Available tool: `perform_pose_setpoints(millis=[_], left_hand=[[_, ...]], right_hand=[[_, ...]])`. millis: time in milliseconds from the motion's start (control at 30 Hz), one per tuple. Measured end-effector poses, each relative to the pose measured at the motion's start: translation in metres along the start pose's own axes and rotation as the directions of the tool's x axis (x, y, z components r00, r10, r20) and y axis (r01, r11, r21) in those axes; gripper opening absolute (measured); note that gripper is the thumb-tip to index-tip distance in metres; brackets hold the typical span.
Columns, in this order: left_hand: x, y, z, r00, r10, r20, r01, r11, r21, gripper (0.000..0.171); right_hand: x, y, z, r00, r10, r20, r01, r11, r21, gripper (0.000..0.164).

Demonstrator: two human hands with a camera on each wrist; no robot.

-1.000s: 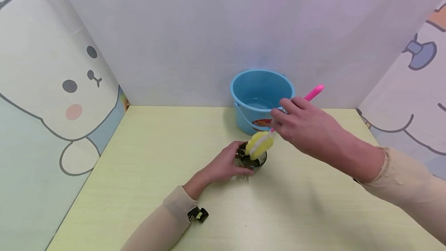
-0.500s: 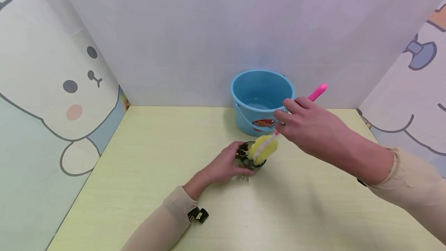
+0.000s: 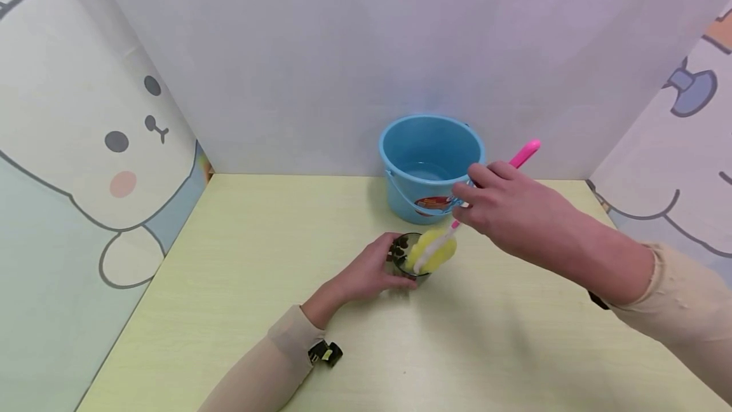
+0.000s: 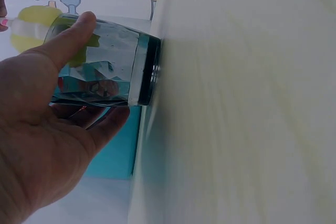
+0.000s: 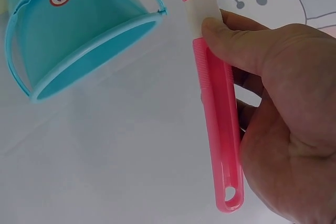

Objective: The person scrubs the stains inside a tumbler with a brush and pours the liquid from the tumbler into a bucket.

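A dark tinted drinking glass (image 4: pixel 107 64) stands upright on the table, with dark patterns on its wall. My left hand (image 3: pixel 366 272) grips it from the left, thumb on the near side and fingers behind. In my right hand (image 3: pixel 503 212) is a sponge brush, its pink and white handle (image 5: pixel 220 124) pinched between thumb and fingers. The brush's yellow sponge head (image 3: pixel 434 250) sits tilted at the mouth of the glass, overlapping the right part of the rim. How deep the sponge reaches inside is hard to tell.
Behind the glass stands a blue bucket (image 3: pixel 400 192) with some water in it and its handle hanging down in front. A pale yellow table (image 3: pixel 274 227) lies beneath, with a plain wall (image 3: pixel 297 68) at the back and cartoon-printed panels on both sides.
My right hand has moved a little to the right, and the sponge head has shifted right and slightly down with it. My left hand and the glass have stayed in place.
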State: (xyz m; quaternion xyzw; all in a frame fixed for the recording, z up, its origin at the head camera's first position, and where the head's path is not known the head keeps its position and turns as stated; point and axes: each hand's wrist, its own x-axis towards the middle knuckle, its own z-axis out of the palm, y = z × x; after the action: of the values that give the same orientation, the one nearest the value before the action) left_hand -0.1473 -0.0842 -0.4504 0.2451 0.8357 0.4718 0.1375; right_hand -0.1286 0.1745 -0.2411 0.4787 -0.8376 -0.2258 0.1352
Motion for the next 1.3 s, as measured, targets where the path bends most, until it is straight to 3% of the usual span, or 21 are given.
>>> perform_pose_setpoints(millis=[567, 1300], left_hand=[[0.001, -0.001, 0.001, 1.000, 0.005, -0.002, -0.005, 1.000, 0.008, 0.091], [-0.001, 0.001, 0.001, 1.000, -0.004, -0.011, 0.003, 1.000, -0.008, 0.089]], right_hand=[[0.001, -0.004, 0.016, 0.997, 0.029, -0.069, -0.023, 0.995, 0.093, 0.071], [0.005, -0.011, 0.039, 0.984, 0.103, -0.145, -0.095, 0.994, 0.057, 0.078]])
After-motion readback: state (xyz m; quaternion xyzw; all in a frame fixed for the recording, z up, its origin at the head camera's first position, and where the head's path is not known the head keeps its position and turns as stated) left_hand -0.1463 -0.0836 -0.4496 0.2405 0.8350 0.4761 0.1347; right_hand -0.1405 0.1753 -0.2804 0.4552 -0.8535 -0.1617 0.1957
